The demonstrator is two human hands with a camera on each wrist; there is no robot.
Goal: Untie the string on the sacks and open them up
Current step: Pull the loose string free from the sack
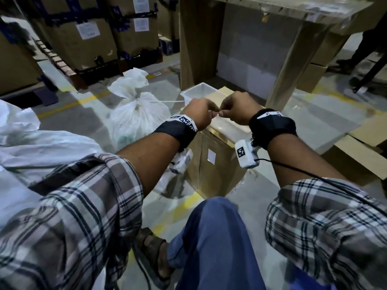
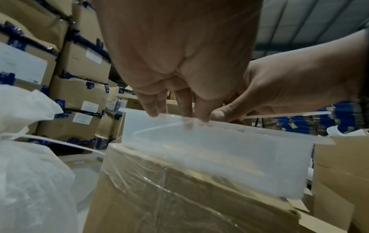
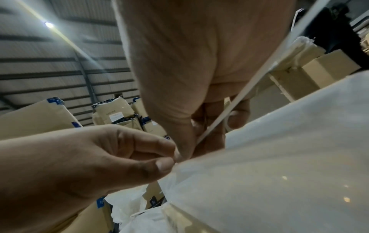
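Note:
A white sack (image 1: pixel 136 116) stands on the floor to the left, its neck tied. A white string (image 1: pixel 167 100) runs taut from that neck to my hands. My left hand (image 1: pixel 212 115) and right hand (image 1: pixel 222 113) meet fingertip to fingertip above a translucent bin (image 1: pixel 194 91), and both pinch the string. In the right wrist view the string (image 3: pixel 249 88) passes through my right hand's curled fingers (image 3: pixel 238 115), while my left hand (image 3: pixel 171 159) pinches it at thumb and forefinger. In the left wrist view the string (image 2: pixel 279 116) trails off to the right. A second white sack (image 1: pixel 31 143) lies at my left.
The bin sits on a film-wrapped cardboard box (image 1: pixel 215 164) in front of my knee (image 1: pixel 219 237). A tall cardboard table (image 1: pixel 199 38) stands behind it. Stacked cartons (image 1: pixel 83 38) fill the back left. Another person's legs (image 1: pixel 366 49) stand far right. Flattened cardboard (image 1: pixel 360 155) lies at right.

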